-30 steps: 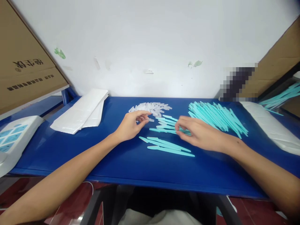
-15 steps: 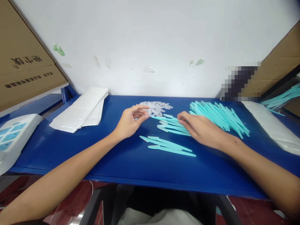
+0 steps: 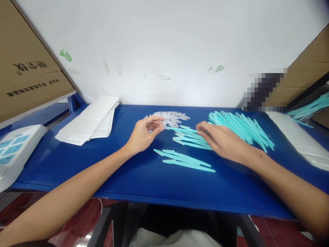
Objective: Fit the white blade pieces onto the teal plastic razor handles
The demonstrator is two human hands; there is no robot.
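My right hand (image 3: 218, 140) pinches the handle end of a teal eyebrow razor (image 3: 183, 130), its head pointing left. At that head, the fingertips of my left hand (image 3: 146, 133) close on a small translucent blade cap (image 3: 166, 127), mostly hidden by the fingers. Behind my left hand lies a heap of clear caps (image 3: 171, 117). Under and beside the held razor, several teal razors (image 3: 191, 141) lie side by side. Closer to me rest a few more razors (image 3: 189, 164). A large pile of teal razors (image 3: 239, 127) sits beyond my right hand.
White plastic sleeves (image 3: 87, 120) lie at the left and another white packet (image 3: 299, 137) at the right of the blue table (image 3: 123, 181). A white device with blue panels (image 3: 22, 147) stands at the left edge. Cardboard boxes (image 3: 28, 68) flank both sides; a white wall (image 3: 164, 44) is behind.
The held razor and cap now show in line between my hands, and my right hand has shifted slightly right. The piles have not visibly changed.
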